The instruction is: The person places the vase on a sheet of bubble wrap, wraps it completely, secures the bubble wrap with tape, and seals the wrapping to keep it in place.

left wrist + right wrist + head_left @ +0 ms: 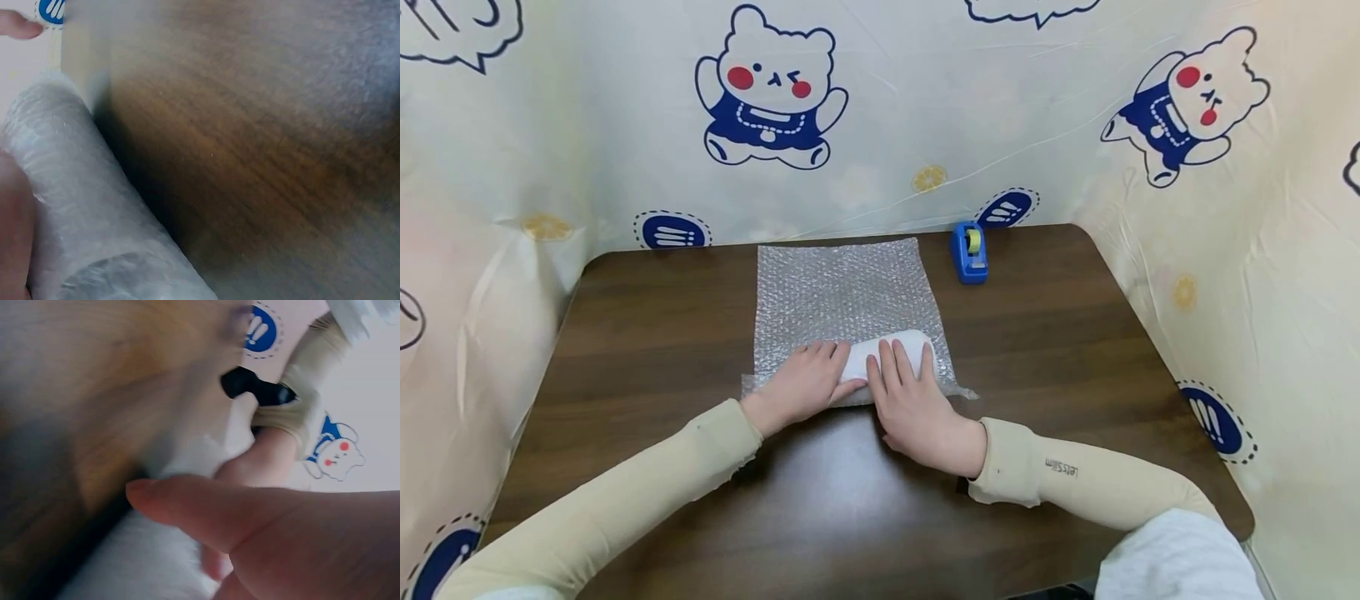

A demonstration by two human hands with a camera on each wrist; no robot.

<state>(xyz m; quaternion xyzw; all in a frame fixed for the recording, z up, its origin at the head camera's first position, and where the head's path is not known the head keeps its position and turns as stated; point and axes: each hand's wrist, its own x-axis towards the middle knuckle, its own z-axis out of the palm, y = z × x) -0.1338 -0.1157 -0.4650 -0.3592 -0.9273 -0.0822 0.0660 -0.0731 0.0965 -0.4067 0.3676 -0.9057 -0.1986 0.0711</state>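
Observation:
A white rounded bundle lies across the near end of a sheet of bubble wrap in the head view. Wrap covers the bundle's outside in the left wrist view, where it looks like a roll; what is inside is hidden. My left hand rests on its left part, fingers extended forward and thumb toward the middle. Over the right part, my right hand presses with straight, slightly spread fingers. The right thumb lies along the near side of the wrapped roll in the right wrist view.
At the back of the brown wooden table stands a blue tape dispenser, right of the sheet. A printed curtain with bear drawings surrounds the table's back and sides. Loose film sticks out past the bundle's right end.

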